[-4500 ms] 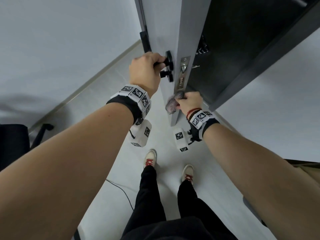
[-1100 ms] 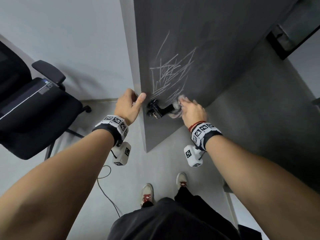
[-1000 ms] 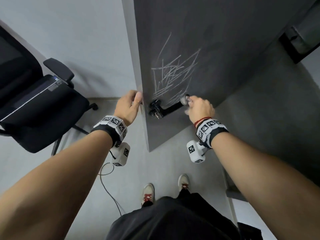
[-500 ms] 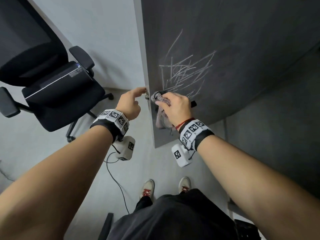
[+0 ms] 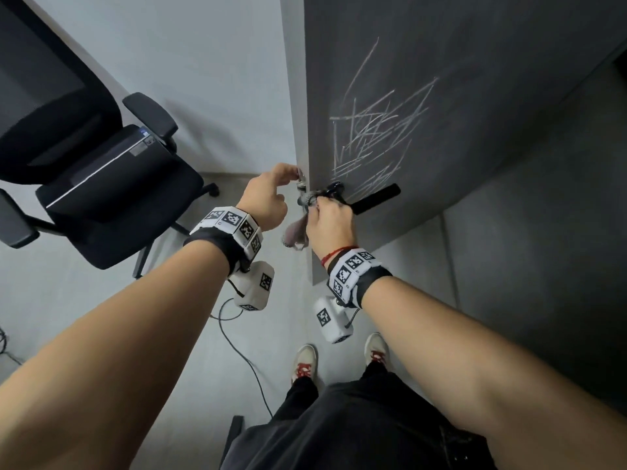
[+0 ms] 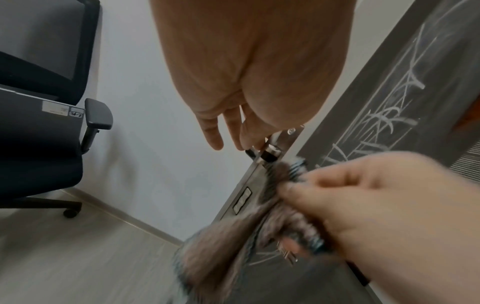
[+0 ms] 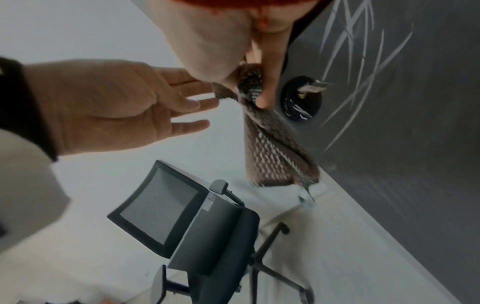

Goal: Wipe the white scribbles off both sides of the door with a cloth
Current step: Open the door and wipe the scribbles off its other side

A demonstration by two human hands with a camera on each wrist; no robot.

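Note:
The dark grey door face point(image 5: 475, 96) carries white scribbles point(image 5: 376, 137) just above its black lever handle point(image 5: 373, 198). My right hand point(image 5: 329, 215) is at the base of the handle by the door's edge and pinches a brownish-grey cloth point(image 5: 295, 234) that hangs below it. In the right wrist view the thumb point(image 7: 267, 82) presses the cloth point(image 7: 272, 148) beside the handle's round base point(image 7: 301, 98). My left hand point(image 5: 271, 195) is empty, its straight fingers point(image 6: 244, 135) touching the metal latch plate point(image 6: 270, 152) on the door's edge.
A black office chair point(image 5: 101, 171) stands to the left against the white wall point(image 5: 203, 62). A cable point(image 5: 237, 351) trails over the grey floor near my feet point(image 5: 305, 361). The dark wall point(image 5: 543, 266) runs along the right.
I have come round from the door's light side to its scribbled dark side. My left hand has left the handle for the door's edge. The right hand slid the cloth from the handle's tip towards that edge.

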